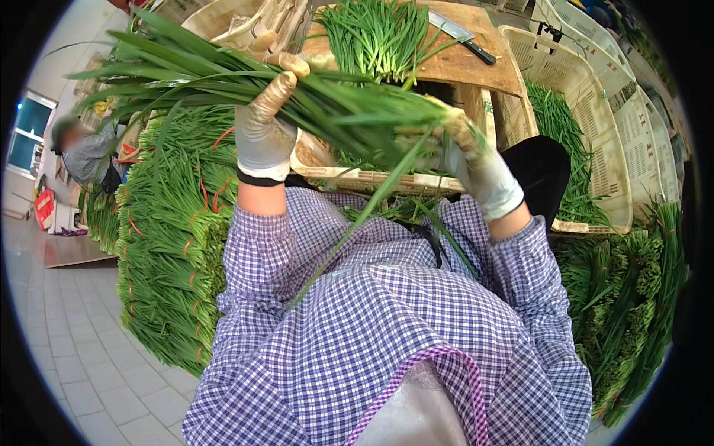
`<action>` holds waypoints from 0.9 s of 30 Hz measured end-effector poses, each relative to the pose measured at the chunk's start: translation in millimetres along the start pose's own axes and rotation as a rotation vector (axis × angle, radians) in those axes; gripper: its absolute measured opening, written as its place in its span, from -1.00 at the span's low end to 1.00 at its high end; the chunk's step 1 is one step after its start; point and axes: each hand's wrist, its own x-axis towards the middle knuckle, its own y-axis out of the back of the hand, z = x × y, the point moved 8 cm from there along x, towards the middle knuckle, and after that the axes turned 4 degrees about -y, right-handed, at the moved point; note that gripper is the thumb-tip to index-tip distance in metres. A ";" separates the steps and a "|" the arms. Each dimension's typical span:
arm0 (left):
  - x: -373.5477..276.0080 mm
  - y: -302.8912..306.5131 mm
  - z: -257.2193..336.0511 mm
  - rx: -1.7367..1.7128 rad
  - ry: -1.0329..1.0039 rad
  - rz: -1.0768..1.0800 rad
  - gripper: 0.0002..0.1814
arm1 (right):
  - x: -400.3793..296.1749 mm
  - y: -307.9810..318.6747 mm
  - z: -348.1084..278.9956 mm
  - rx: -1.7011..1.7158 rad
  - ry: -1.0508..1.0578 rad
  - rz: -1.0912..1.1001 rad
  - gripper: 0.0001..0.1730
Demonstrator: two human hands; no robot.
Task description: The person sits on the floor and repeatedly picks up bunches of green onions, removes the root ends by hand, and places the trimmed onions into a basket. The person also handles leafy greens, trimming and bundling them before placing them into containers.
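My left hand, in a soiled pale glove, is closed around the middle of a loose bunch of long green leaves, likely garlic chives. Their tips fan out to the left. At the bunch's stem end my gloved right hand is blurred, its fingers at the stems; how firmly it grips does not show. One long leaf dangles below the bunch over the checked smock. Beyond the hands, more chives lie on a wooden board, beside a knife with a black handle.
Bundles of chives tied with red bands are stacked at left; more bundles lie at right. A plastic crate at right holds loose chives. Another crate's rim is before my lap. A person sits at far left.
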 end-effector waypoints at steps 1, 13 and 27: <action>-1.9 1.8 -1.2 -0.010 -0.024 0.031 -0.42 | -7.2 -9.0 -9.0 0.146 0.056 -0.090 -0.20; -7.2 -1.7 17.8 -0.265 -0.187 0.139 -0.49 | -14.5 55.0 20.1 -0.156 0.016 0.311 -0.33; -12.1 -24.5 12.2 -0.101 -0.190 -0.085 -0.63 | 43.9 44.4 68.6 -0.119 -0.066 0.433 -0.74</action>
